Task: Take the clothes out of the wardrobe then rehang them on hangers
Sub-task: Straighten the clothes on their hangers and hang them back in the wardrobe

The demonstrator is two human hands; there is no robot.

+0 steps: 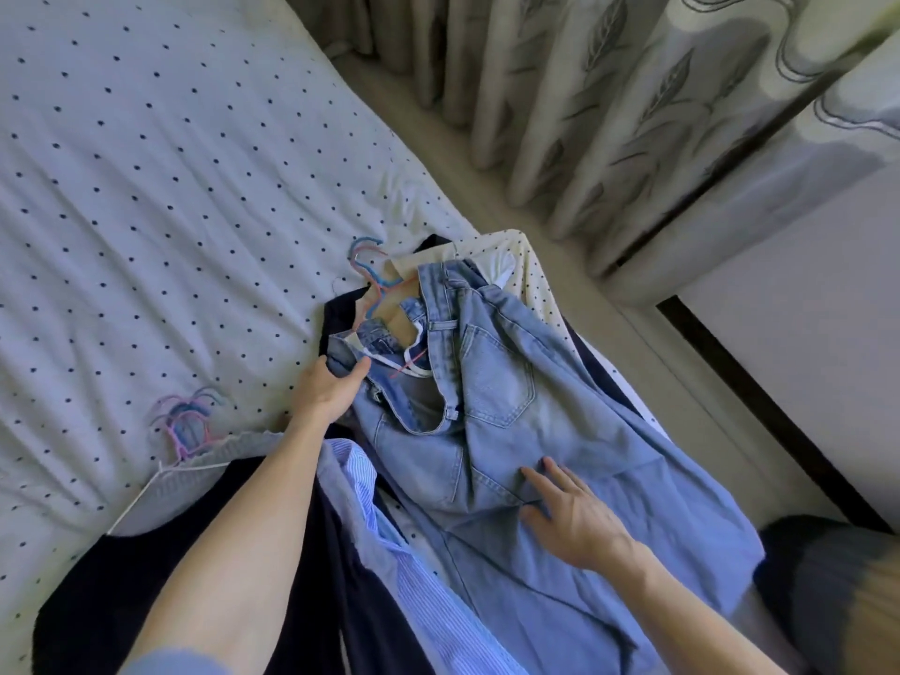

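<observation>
Nearest the lens, the left forearm (234, 528) is stretched over a striped blue shirt (428, 601) and a dark garment (97, 601). Light denim jeans (511, 382) are spread mid-frame at the edge of the dotted bed sheet (146, 187); their waistband is gripped by the left hand (326, 389), while the right hand (572, 516) is laid flat on them, fingers spread. Pink and blue hangers (372, 272) are seen just above, possibly tucked under the waistband.

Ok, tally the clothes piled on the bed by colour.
Light blue denim jeans: 1
Blue-and-white striped shirt: 1
Cream dotted garment: 1
Grey knitted garment: 1
Dark navy garment: at least 1, layers overlap
Total: at least 5
</observation>
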